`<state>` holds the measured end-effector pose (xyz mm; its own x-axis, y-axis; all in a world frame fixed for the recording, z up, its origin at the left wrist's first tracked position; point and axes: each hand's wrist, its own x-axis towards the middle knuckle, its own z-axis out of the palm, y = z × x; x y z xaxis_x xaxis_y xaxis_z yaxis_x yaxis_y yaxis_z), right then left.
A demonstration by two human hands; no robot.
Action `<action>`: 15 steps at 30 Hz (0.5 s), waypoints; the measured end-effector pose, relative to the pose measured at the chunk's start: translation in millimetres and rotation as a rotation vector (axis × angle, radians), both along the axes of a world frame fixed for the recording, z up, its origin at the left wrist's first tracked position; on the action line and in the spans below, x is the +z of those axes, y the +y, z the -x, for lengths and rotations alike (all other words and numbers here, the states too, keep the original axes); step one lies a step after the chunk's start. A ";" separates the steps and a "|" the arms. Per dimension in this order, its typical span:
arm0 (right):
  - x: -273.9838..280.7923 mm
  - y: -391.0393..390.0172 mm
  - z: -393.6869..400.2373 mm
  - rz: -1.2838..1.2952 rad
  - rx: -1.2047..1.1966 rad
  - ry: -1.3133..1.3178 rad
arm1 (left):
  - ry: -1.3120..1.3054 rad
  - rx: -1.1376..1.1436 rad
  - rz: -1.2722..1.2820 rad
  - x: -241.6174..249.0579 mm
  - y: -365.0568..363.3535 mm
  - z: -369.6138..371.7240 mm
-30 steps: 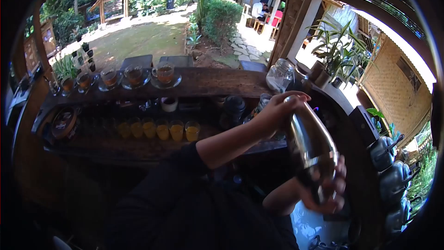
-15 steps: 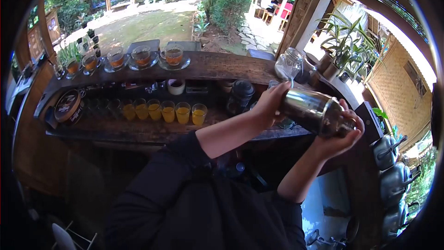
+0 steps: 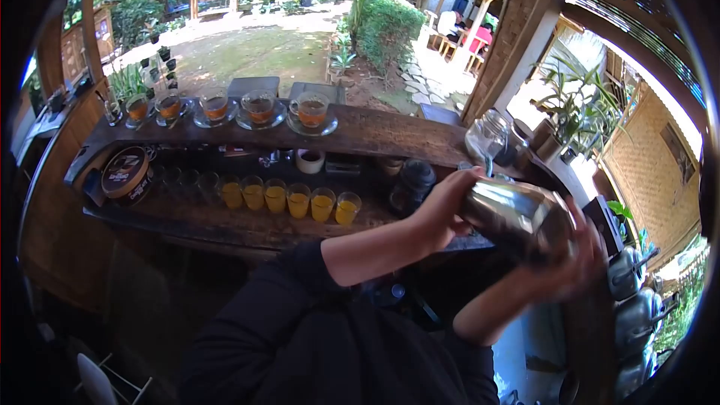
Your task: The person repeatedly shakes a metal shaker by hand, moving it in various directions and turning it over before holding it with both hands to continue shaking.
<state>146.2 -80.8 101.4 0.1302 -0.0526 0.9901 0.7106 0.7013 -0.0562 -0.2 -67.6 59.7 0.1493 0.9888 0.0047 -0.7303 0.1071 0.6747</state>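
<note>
My left hand (image 3: pixel 448 208) wraps the left end of a shiny metal shaker (image 3: pixel 512 214), which lies nearly sideways in front of me. At the other end, my right hand (image 3: pixel 574 262) grips the shaker's base, smeared by motion. What is inside the shaker cannot be seen. Behind it, on the counter's upper ledge, stands an open glass jar (image 3: pixel 487 137). A dark lidded jar (image 3: pixel 412 186) is just left of my left hand. Several glasses of yellow-orange drink (image 3: pixel 298 207) form a row on the lower shelf.
Several glass cups of amber drink on saucers (image 3: pixel 258 109) line the upper wooden ledge (image 3: pixel 397 131). A round brown tub (image 3: pixel 126 174) stands at the shelf's left end. Potted plants (image 3: pixel 570 109) are at the right, with metal pots (image 3: pixel 637 319) hanging below.
The shaker has dropped slightly and shifted in both hands, and my right hand is now blurred. My view has turned a little, so the counter sits lower and further right.
</note>
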 end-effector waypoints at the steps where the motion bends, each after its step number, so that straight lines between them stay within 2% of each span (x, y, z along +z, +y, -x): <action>1: 19.2 -43.4 2.6 -0.114 -0.256 -0.187 | -0.022 0.060 -0.142 22.7 -20.5 1.8; 2: 38.9 -83.2 -20.6 -0.138 -0.479 -0.687 | -0.002 0.003 -0.378 33.6 -28.5 4.9; 3: 41.5 -78.0 -15.4 -0.142 -0.467 -0.687 | 0.021 -0.054 -0.615 43.1 -32.9 9.2; 5: 44.2 -69.7 -0.9 0.003 -0.366 -0.657 | 0.168 0.030 -0.852 65.6 -36.8 28.5; 6: 43.5 -66.3 6.2 0.080 -0.317 -0.646 | 0.077 0.044 -0.738 62.8 -18.8 30.5; 7: 42.3 -61.9 12.4 0.158 -0.269 -0.635 | 0.037 0.063 -0.415 67.2 -16.3 41.7; 9: 15.5 23.6 55.8 -0.007 0.274 0.091 | -0.022 -0.153 -0.110 17.4 38.2 62.1; 11: 32.4 32.5 84.1 0.400 0.828 0.430 | -0.128 -0.183 0.136 -11.0 35.5 64.3; 12: 28.7 18.2 84.9 0.356 0.678 0.361 | -0.192 -0.199 0.184 -1.5 20.9 69.1; 13: 36.0 -23.0 100.8 0.198 0.618 0.227 | -0.155 -0.266 0.020 5.1 13.2 77.6; 14: 36.4 -28.9 95.3 -0.266 0.398 -0.047 | -0.104 -0.209 -0.076 23.6 -2.6 79.2; 15: 42.6 -41.2 67.8 -0.599 0.009 -0.401 | -0.052 -0.157 -0.163 42.4 -20.1 79.4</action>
